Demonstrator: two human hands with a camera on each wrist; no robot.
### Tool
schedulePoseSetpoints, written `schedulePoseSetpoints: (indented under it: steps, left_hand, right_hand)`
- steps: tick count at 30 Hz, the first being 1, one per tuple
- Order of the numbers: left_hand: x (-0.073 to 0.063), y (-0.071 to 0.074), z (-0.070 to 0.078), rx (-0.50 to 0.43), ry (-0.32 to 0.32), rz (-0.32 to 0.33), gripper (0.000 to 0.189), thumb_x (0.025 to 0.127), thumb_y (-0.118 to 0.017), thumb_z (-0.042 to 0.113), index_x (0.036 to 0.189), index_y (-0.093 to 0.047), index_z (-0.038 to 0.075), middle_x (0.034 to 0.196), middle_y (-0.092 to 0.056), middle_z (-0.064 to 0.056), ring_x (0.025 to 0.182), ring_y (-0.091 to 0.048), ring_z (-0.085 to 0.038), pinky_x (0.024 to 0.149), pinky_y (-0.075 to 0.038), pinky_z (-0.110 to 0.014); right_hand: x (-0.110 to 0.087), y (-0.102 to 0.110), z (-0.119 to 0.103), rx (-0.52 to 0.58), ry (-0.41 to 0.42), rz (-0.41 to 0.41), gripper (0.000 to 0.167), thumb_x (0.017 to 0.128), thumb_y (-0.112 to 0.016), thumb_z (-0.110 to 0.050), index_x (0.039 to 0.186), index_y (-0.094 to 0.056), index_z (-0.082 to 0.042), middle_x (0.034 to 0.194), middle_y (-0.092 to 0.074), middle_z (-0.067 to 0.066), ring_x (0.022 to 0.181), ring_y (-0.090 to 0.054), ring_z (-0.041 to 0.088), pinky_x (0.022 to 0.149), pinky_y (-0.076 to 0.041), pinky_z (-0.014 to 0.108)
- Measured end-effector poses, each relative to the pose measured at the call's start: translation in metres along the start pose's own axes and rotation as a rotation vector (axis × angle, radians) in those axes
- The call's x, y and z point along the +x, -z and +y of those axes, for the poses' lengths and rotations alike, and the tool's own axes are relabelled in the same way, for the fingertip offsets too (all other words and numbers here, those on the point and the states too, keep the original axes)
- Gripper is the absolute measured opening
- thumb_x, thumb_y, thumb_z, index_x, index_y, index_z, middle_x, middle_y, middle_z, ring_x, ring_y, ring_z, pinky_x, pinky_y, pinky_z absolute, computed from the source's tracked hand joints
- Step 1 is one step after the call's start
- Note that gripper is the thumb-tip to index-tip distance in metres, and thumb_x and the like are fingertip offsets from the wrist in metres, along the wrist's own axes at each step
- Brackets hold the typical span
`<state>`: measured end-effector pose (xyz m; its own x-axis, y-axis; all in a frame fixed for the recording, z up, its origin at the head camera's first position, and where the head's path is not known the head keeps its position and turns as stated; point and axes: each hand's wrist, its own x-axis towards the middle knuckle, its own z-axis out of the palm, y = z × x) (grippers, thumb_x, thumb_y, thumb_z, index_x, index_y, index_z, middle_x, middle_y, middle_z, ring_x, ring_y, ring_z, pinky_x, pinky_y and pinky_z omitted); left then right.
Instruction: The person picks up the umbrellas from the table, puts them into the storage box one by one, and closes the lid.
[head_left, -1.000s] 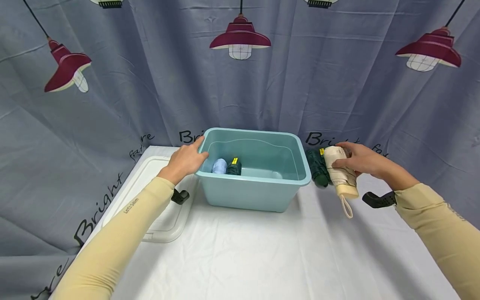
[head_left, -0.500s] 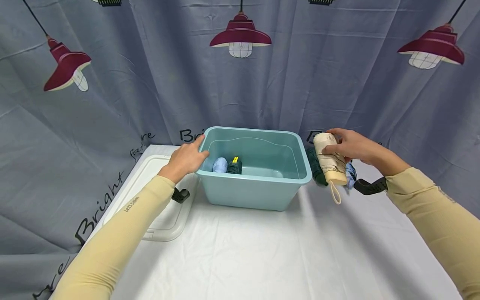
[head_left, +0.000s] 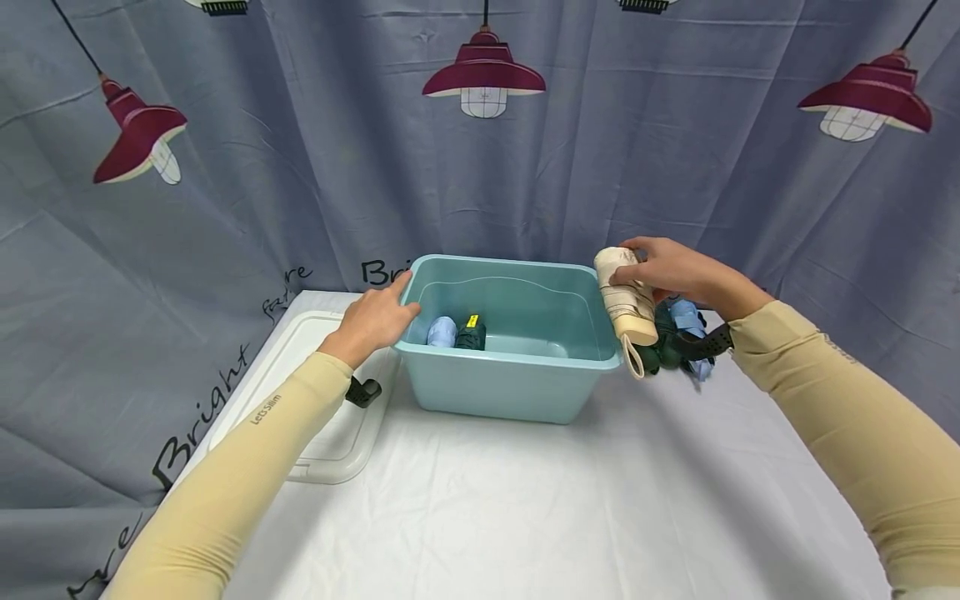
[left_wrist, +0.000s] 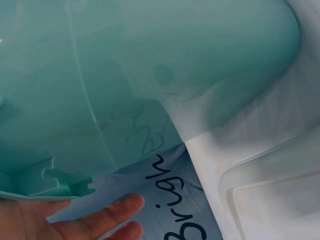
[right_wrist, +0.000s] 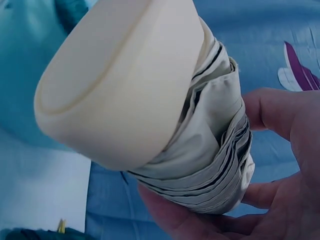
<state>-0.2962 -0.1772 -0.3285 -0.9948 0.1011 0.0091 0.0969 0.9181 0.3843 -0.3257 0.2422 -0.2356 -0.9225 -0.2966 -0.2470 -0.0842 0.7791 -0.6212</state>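
My right hand (head_left: 663,271) grips a cream folded umbrella (head_left: 626,304) between thumb and fingers, its cap end tilted down with a wrist loop hanging. The umbrella is over the right rim of a teal storage bin (head_left: 487,379). In the right wrist view the umbrella's cream cap (right_wrist: 120,95) faces the camera, pleated cloth behind it. My left hand (head_left: 371,321) rests at the bin's left rim; in the left wrist view its fingers (left_wrist: 107,215) extend outside below the rim. Inside the bin stand a light blue folded umbrella (head_left: 442,332) and a dark green one (head_left: 471,333).
Right of the bin, dark green folded umbrellas (head_left: 651,358) and a blue one (head_left: 686,317) lie on the white tablecloth (head_left: 525,508), partly hidden by my right wrist. A whitish lid (head_left: 337,454) lies to the left, under my left forearm. A grey-blue curtain (head_left: 360,167) hangs behind.
My right hand has moved left and up with the cream umbrella, from above the other umbrellas to the bin's right rim. The blue umbrella at right is now uncovered. My left hand stays put.
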Motion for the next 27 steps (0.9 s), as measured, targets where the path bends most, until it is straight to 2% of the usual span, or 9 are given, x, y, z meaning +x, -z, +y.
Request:
schedulePoseSetpoints:
  steps: [4, 10, 13, 18, 22, 27]
  left_hand:
    - [0.000, 0.000, 0.001, 0.000, -0.001, 0.001, 0.071, 0.100, -0.040, 0.045, 0.164, -0.015, 0.024, 0.127, -0.064, -0.020, 0.088, -0.062, -0.031, 0.071, -0.046, -0.043]
    - [-0.002, 0.001, 0.002, -0.007, 0.011, -0.012, 0.071, 0.101, -0.039, 0.045, 0.164, -0.013, 0.025, 0.090, -0.065, -0.014, 0.072, -0.059, -0.028, 0.063, -0.043, -0.040]
    - [-0.002, 0.001, 0.002, -0.007, 0.014, -0.015, 0.071, 0.101, -0.039, 0.045, 0.164, -0.012, 0.025, 0.092, -0.066, -0.014, 0.073, -0.059, -0.028, 0.064, -0.043, -0.040]
    - [-0.003, 0.001, 0.002, -0.002, 0.012, -0.002, 0.071, 0.101, -0.039, 0.045, 0.164, -0.013, 0.024, 0.110, -0.067, -0.016, 0.084, -0.061, -0.029, 0.068, -0.044, -0.040]
    - [-0.003, 0.001, 0.001, -0.004, 0.017, -0.004, 0.071, 0.101, -0.040, 0.044, 0.164, -0.013, 0.023, 0.099, -0.067, -0.014, 0.079, -0.061, -0.028, 0.067, -0.044, -0.040]
    - [-0.003, -0.001, 0.001, -0.005, 0.014, -0.008, 0.070, 0.102, -0.040, 0.044, 0.164, -0.013, 0.024, 0.091, -0.065, -0.014, 0.073, -0.059, -0.028, 0.064, -0.043, -0.041]
  right_hand:
    - [0.009, -0.004, -0.010, 0.024, -0.012, -0.023, 0.088, 0.098, -0.060, -0.038, 0.161, -0.011, -0.003, 0.145, -0.039, 0.029, 0.116, -0.055, 0.038, 0.079, -0.057, 0.042]
    - [0.022, -0.011, -0.024, 0.025, -0.011, -0.049, 0.088, 0.097, -0.060, -0.038, 0.161, -0.012, -0.002, 0.143, -0.042, 0.027, 0.113, -0.058, 0.035, 0.079, -0.057, 0.041]
    - [0.029, -0.015, -0.032, 0.008, -0.015, -0.062, 0.087, 0.097, -0.061, -0.038, 0.161, -0.014, -0.002, 0.142, -0.045, 0.026, 0.110, -0.060, 0.033, 0.079, -0.057, 0.040]
    - [0.041, -0.022, -0.045, -0.018, -0.025, -0.112, 0.088, 0.096, -0.060, -0.039, 0.160, -0.014, -0.001, 0.143, -0.044, 0.027, 0.110, -0.060, 0.031, 0.076, -0.058, 0.039]
    - [0.053, -0.029, -0.053, -0.022, -0.033, -0.144, 0.086, 0.095, -0.061, -0.038, 0.160, -0.017, -0.001, 0.141, -0.045, 0.024, 0.108, -0.059, 0.030, 0.073, -0.057, 0.037]
    - [0.067, -0.039, -0.058, -0.037, -0.034, -0.161, 0.075, 0.095, -0.062, -0.037, 0.153, -0.033, 0.001, 0.129, -0.053, 0.022, 0.099, -0.062, 0.027, 0.072, -0.059, 0.036]
